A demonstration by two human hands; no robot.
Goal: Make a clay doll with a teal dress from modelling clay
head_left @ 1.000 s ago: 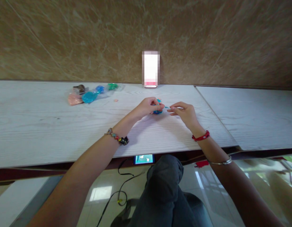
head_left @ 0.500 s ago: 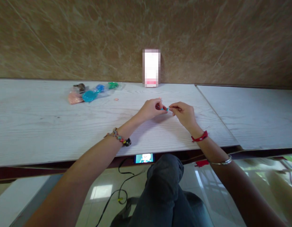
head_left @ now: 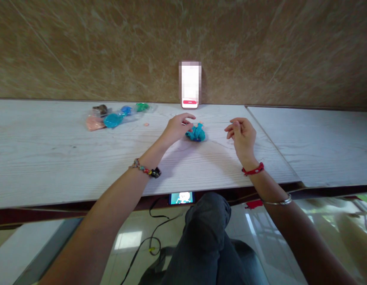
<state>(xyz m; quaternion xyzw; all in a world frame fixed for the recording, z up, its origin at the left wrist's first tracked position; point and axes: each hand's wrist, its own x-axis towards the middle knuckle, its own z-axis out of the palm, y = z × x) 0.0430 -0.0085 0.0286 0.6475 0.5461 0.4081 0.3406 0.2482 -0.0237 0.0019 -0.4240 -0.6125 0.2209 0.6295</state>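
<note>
A lump-shaped teal clay figure [head_left: 199,133] with darker blue at its base and small pinkish bits on top rests on the white table. Just left of it is my left hand [head_left: 176,127], its fingers apart and the tips overlapping the figure's left side; whether they touch it I cannot tell. Farther right, my right hand [head_left: 243,136] hovers over the table with loosely bent, parted fingers, and nothing shows in them. A tiny pink clay piece [head_left: 146,124] lies to the left of my left hand.
Bagged clay in pink [head_left: 94,123], teal [head_left: 112,120], blue [head_left: 126,110] and green [head_left: 142,107], plus a brown lump [head_left: 102,109], lies at the back left. A phone [head_left: 190,103] leans on the wall. Another lit screen [head_left: 181,198] sits below the table's front edge.
My hands have parted: the left moved left and the right moved right, its fingers loosening from a pinch. The teal clay figure, hidden behind the left hand before, now shows.
</note>
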